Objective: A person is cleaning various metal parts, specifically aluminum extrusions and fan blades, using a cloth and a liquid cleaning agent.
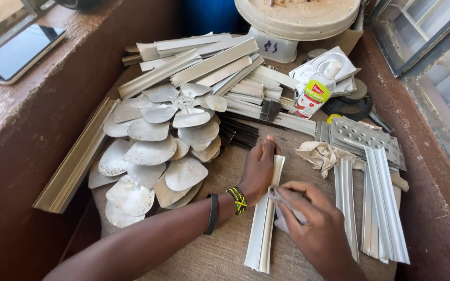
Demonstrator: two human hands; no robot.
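We press our left hand (pixel 259 169) flat on a long white metal strip (pixel 266 218) lying on the cloth-covered bench (pixel 220 250), fingers spread open. Our right hand (pixel 316 224) has a pinching grip closed on a small rag (pixel 277 195) against the strip. Metal fan blades (pixel 152 151) lie just left.

Both hands meet low centre: left hand (pixel 259 169) flat, fingers extended forward; right hand (pixel 313 221) curled, fingertips pinched.
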